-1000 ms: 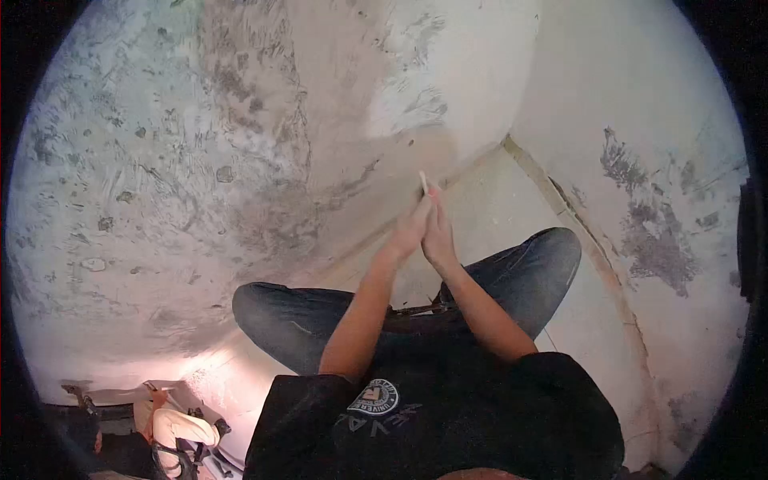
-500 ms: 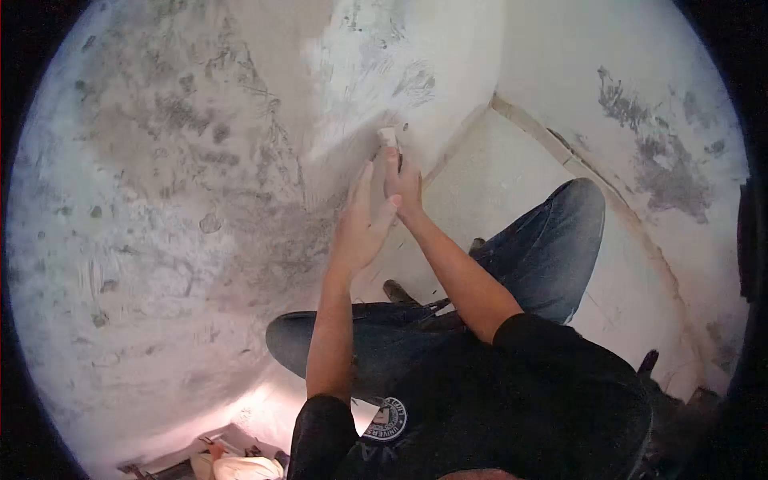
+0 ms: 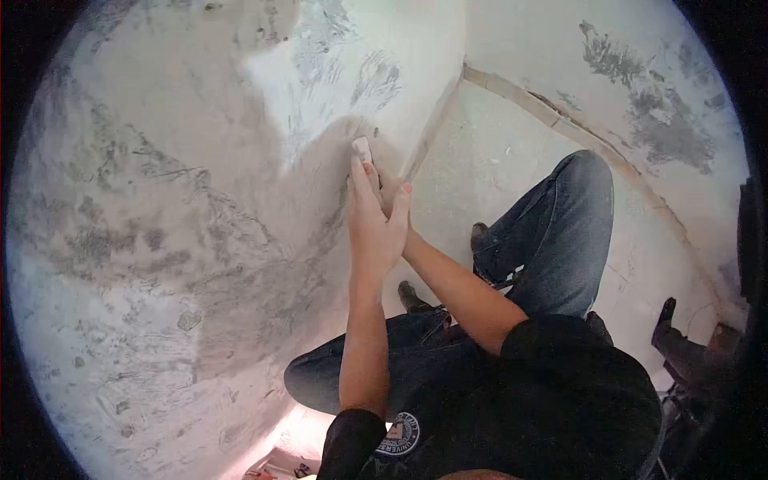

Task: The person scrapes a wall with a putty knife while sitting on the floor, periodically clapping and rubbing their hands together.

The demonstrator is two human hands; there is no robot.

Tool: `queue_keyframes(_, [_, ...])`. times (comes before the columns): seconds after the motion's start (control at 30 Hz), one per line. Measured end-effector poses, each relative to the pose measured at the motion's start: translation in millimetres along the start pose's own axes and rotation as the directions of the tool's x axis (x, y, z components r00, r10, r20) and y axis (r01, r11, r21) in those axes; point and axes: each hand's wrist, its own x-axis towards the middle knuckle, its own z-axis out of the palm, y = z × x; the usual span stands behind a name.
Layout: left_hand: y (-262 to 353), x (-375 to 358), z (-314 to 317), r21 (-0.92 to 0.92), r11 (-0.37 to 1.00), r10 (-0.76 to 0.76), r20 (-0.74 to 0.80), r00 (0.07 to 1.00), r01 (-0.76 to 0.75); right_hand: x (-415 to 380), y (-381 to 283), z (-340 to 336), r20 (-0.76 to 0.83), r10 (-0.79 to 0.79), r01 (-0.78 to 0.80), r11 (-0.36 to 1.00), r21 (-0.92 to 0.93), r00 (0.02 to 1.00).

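Note:
A small pale, flat-ended piece (image 3: pixel 363 149) juts out beyond my fingers, close against the plastered wall. My right hand (image 3: pixel 390 190) is closed around it, mostly hidden behind my left. In front of it lies my left hand (image 3: pixel 374 232), its fingers stretched upward along the right hand and its thumb held apart to the right. The wall (image 3: pixel 264 144) around my hands is whitish, with grey smudges and streaks, and a shadow falls over it beside the piece.
The wall meets the pale floor (image 3: pixel 448 176) at a corner to the right. A second smudged wall (image 3: pixel 552 48) rises beyond, with a rough brown strip (image 3: pixel 552 116) along its base. My bent knees (image 3: pixel 552 224) are below. At lower right another person's dark shoe (image 3: pixel 665 312) shows.
My hands and the pale piece have shifted a little left and down in the view. My left hand now overlaps the right more closely. The whole view has shifted somewhat.

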Motion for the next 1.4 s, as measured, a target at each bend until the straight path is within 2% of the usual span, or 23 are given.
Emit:
queue_keyframes(0.07, [13.2, 0.8, 4.5, 0.025, 0.999, -0.035, -0.067, 0.997, 0.037, -11.4, -17.9, -4.4, 0.019, 0.048, -0.05, 0.991, 0.128, 0.999])
queue_keyframes(0.13, [1.1, 1.3, 0.5, 0.038, 0.997, -0.067, -0.09, 0.994, 0.071, -1.4, -89.2, -14.2, 0.111, 0.157, -0.161, 0.987, 0.027, 0.981])
queue_keyframes(0.23, [8.3, 13.4, 9.6, 0.079, 0.994, -0.06, -0.108, 0.992, 0.069, 3.9, -53.7, -26.7, 0.342, 0.131, -0.069, 0.98, -0.186, 0.931])
queue_keyframes(0.27, [11.1, 11.2, 13.6, 0.104, 0.992, -0.056, -0.12, 0.991, 0.068, 12.9, -130.2, -32.8, 0.356, 0.479, -0.58, 0.766, 0.276, 0.802])
queue_keyframes(0.3, [11.2, 11.1, 13.3, 0.109, 0.991, -0.069, -0.118, 0.991, 0.082, 1.7, -120.7, -28.4, 0.359, 0.49, -0.592, 0.757, 0.277, 0.794])
queue_keyframes(0.33, [11.4, 11.1, 12.7, 0.112, 0.988, -0.089, -0.127, 0.988, 0.103, -6.0, -109.3, -18.6, 0.402, 0.425, -0.564, 0.386, 0.73, 0.811])
queue_keyframes(0.37, [11.8, 11.5, 11.9, 0.116, 0.987, -0.095, -0.132, 0.987, 0.11, -5.7, -98.0, -12.9, 0.393, 0.346, -0.369, -0.137, 0.919, 0.852])
queue_keyframes(0.4, [12.4, 12.4, 10.9, 0.125, 0.985, -0.1, -0.127, 0.987, 0.116, 4.9, -102.6, -19.0, 0.38, 0.343, -0.351, -0.145, 0.925, 0.859])
queue_keyframes(0.43, [12.8, 13.5, 9.9, 0.129, 0.984, -0.105, -0.12, 0.987, 0.12, 18.5, -110.3, -31.5, 0.316, 0.347, -0.462, 0.524, 0.715, 0.883])
queue_keyframes(0.47, [12.8, 14.3, 8.9, 0.125, 0.984, -0.113, -0.12, 0.986, 0.128, 26.1, -114.4, -38.2, 0.27, 0.317, -0.36, 0.924, 0.13, 0.909])
queue_keyframes(0.5, [12.6, 14.8, 7.7, 0.122, 0.981, -0.133, -0.123, 0.983, 0.148, 19.4, -110.2, -34.7, 0.266, 0.325, -0.368, 0.921, 0.129, 0.908])
queue_keyframes(0.57, [12.3, 15.8, 5.5, 0.12, 0.972, -0.186, -0.136, 0.973, 0.202, -2.3, -86.6, -15.2, 0.1, 0.144, -0.175, 0.79, 0.588, 0.984])
queue_keyframes(0.63, [12.6, 17.8, 3.9, 0.126, 0.965, -0.212, -0.15, 0.966, 0.231, 0.3, -65.5, -1.3, -0.059, 0.069, -0.039, 0.911, 0.41, 0.996])
queue_keyframes(0.7, [11.4, 24.9, 9.4, 0.144, 0.961, -0.215, -0.136, 0.967, 0.234, 22.1, -125.8, -32.8, 0.105, 0.269, -0.255, 0.958, -0.129, 0.957])
queue_keyframes(0.73, [6.1, 30.8, 19.5, 0.191, 0.967, -0.137, -0.16, 0.978, 0.166, 27.2, -115.3, -30.8, 0.103, 0.269, -0.256, 0.958, -0.127, 0.957])
queue_keyframes(0.8, [-4.4, 43.6, 26.6, 0.22, 0.971, -0.05, -0.19, 0.981, 0.092, 29.9, -97.9, -21.2, -0.061, 0.007, -0.019, 0.98, -0.2, 0.998])
queue_keyframes(0.93, [-8.3, 34.4, 26.9, 0.317, 0.946, 0.005, -0.228, 0.974, 0.069, 22.8, -120.0, -24.1, -0.075, -0.006, -0.005, 0.989, -0.148, 0.997])
queue_keyframes(1.03, [-1.2, 44.5, 35.6, 0.374, 0.926, 0.051, -0.234, 0.971, 0.042, 33.6, -118.8, -44.1, 0.068, 0.159, -0.145, 0.972, -0.186, 0.985])
queue_keyframes(1.1, [14.9, 56.2, 44.2, 0.317, 0.937, -0.081, -0.215, 0.973, 0.148, 39.3, -105.5, -43.4, -0.018, -0.038, 0.036, 0.995, -0.097, 0.999])
queue_keyframes(1.13, [12.8, 49.7, 43.3, 0.318, 0.935, -0.088, -0.216, 0.972, 0.156, 36.4, -113.8, -43.7, -0.014, -0.031, 0.03, 0.995, -0.097, 0.999])
queue_keyframes(1.2, [9.6, 42.9, 36.1, 0.334, 0.935, -0.018, -0.294, 0.956, 0.121, 36.3, -131.5, -40.7, -0.011, 0.252, -0.252, 0.967, -0.046, 0.968])
queue_keyframes(1.33, [5.6, 59.2, 51.5, 0.355, 0.926, -0.017, -0.303, 0.953, 0.129, 55.3, -101.4, -48.2, -0.008, 0.152, -0.151, 0.971, -0.187, 0.988])
queue_keyframes(1.4, [1.7, 75.5, 53.7, 0.461, 0.884, 0.009, -0.179, 0.984, 0.076, 53.3, -107.4, -50.9, -0.005, 0.202, -0.201, 0.973, -0.117, 0.979])
